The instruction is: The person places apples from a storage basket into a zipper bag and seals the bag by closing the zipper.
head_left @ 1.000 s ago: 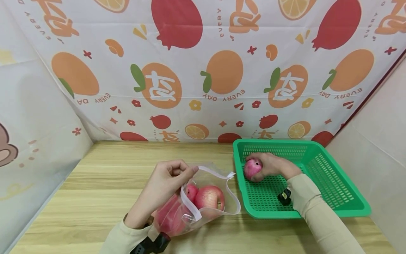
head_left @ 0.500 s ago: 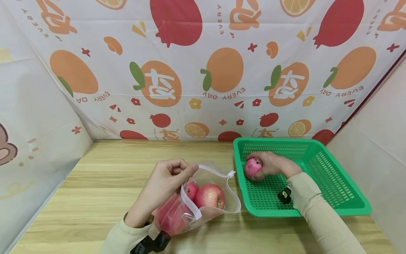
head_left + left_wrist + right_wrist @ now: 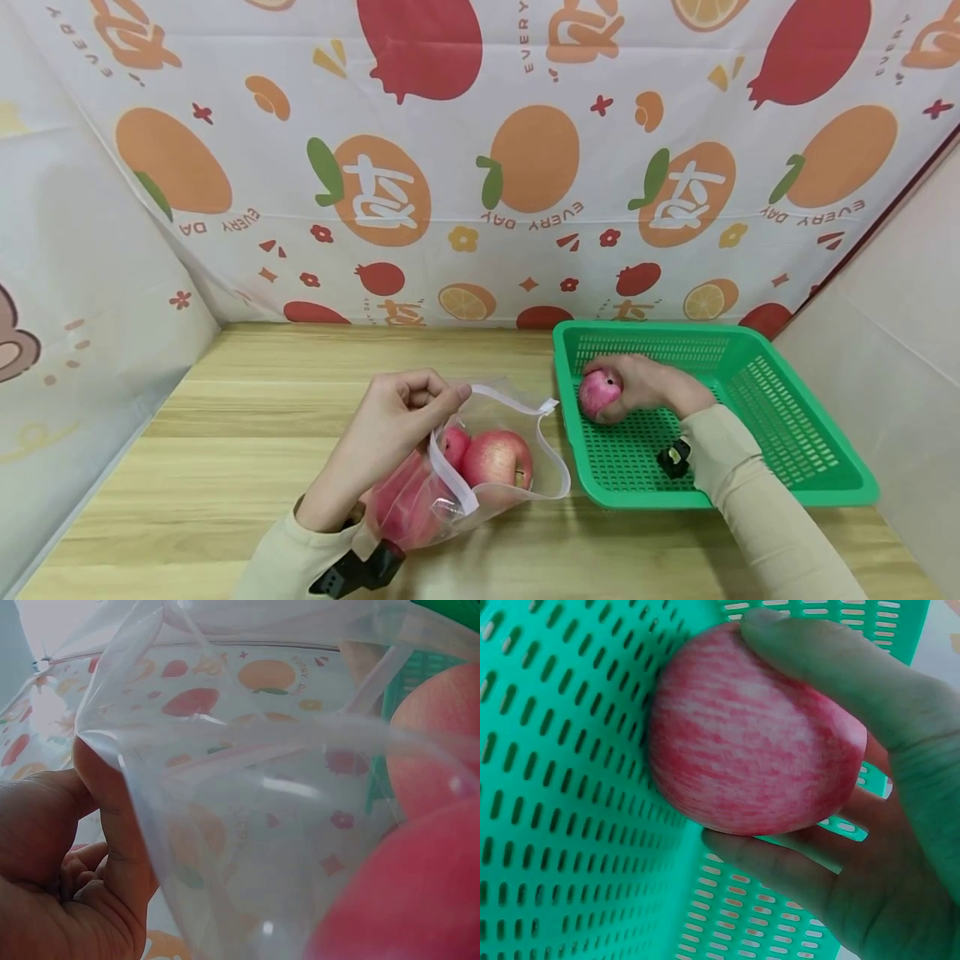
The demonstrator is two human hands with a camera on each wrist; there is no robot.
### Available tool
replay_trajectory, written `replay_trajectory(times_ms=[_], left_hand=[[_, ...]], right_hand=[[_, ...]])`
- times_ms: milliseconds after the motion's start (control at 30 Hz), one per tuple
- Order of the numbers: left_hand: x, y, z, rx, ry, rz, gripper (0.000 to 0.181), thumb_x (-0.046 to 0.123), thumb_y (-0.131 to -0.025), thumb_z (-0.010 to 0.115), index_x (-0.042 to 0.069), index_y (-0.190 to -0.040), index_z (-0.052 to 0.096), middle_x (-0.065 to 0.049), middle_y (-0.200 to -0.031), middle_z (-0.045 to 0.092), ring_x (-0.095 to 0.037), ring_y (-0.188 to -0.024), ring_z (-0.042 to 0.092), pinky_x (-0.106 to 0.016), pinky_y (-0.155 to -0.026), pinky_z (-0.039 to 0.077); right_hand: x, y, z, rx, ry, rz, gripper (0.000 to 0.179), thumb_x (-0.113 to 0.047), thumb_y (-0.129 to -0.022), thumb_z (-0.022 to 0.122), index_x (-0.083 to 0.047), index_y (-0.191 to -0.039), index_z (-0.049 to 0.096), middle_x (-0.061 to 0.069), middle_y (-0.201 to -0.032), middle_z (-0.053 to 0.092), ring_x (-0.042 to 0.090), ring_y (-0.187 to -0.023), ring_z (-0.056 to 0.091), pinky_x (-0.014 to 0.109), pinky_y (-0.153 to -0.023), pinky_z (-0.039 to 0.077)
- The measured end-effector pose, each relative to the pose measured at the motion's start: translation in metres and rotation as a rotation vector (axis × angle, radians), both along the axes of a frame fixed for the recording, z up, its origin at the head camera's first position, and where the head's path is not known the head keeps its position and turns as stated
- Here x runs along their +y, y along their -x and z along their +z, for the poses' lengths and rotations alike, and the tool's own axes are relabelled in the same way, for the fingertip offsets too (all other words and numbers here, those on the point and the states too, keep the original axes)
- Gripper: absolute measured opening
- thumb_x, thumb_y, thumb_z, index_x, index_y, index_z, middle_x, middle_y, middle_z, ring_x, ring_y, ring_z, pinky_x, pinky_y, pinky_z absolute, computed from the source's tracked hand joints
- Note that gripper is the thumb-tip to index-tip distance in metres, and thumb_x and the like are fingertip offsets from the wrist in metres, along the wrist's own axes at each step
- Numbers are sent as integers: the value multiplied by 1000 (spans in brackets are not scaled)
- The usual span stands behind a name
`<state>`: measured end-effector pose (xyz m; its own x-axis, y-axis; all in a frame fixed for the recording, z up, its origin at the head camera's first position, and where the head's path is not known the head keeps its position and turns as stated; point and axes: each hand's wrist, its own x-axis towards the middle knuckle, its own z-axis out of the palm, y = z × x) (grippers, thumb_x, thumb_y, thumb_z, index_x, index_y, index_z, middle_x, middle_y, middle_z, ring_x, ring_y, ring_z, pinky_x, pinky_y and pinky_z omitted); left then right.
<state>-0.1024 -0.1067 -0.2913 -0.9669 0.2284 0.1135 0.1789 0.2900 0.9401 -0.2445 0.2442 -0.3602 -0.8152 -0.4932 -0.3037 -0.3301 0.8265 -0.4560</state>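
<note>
My left hand (image 3: 397, 437) pinches the rim of a clear zip bag (image 3: 517, 396) between thumb and fingers, and the bag's mouth gapes toward the right. Inside the bag lie several red apples (image 3: 497, 460), one with its stem facing right. In the left wrist view, the clear film of the bag (image 3: 225, 855) stretches from the thumb and fingertip toward two apples. My right hand (image 3: 641, 387) reaches into the green basket (image 3: 750, 500) and grips a pinkish apple (image 3: 598, 396) near its left wall. In the right wrist view, thumb and fingers curl round this apple (image 3: 750, 742).
The basket has slotted walls and stands at the right of the wooden table (image 3: 247, 400), just beside the bag. A fruit-printed cloth (image 3: 465, 183) hangs behind the table, with pale cloth walls at left and right.
Both hands keep their holds and places, with the apple still at the basket's left wall. The head view has shifted slightly, so the scene sits a little higher.
</note>
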Motion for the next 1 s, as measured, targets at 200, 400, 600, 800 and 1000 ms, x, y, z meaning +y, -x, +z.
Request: replay_trajectory(times_ms=[200, 400, 600, 800, 1000], left_hand=[[0, 0, 0, -6, 1, -1, 25, 25, -98, 71, 4, -83, 69, -5, -59, 55, -14, -44, 48, -27, -41, 49], [0, 0, 1, -24, -5, -8, 25, 24, -98, 71, 4, -84, 69, -5, -59, 55, -14, -43, 49, -27, -41, 49], [-1, 0, 1, -20, -6, -3, 25, 24, -98, 71, 4, -84, 69, -5, -59, 54, -15, -43, 49, -27, -41, 49], [-1, -1, 0, -16, -17, -7, 26, 25, -98, 71, 4, -83, 68, -4, -59, 55, -14, -42, 49, -27, -40, 48], [-1, -2, 1, -6, -19, 2, 26, 25, -97, 71, 4, -83, 69, -4, -60, 56, -13, -43, 48, -26, -40, 48]], right_hand=[[2, -1, 4, 2, 9, -37, 75, -28, -73, 91, -20, -140, 59, 12, -133, 59, 35, -118, 53, 46, -86, 62], [6, -1, 5, 40, 65, -32, 75, -30, -74, 90, -18, -140, 59, 13, -135, 59, 34, -117, 56, 46, -85, 62], [7, 0, 1, 153, 144, 4, 72, -28, -76, 90, -13, -140, 59, 15, -135, 61, 33, -114, 60, 48, -88, 62], [6, 0, 2, 217, 155, 15, 73, -28, -76, 90, -9, -140, 59, 17, -135, 61, 35, -116, 61, 51, -91, 61], [6, 1, 8, 265, 164, 16, 70, -26, -76, 90, -11, -138, 60, 13, -135, 62, 34, -117, 61, 51, -92, 61]])
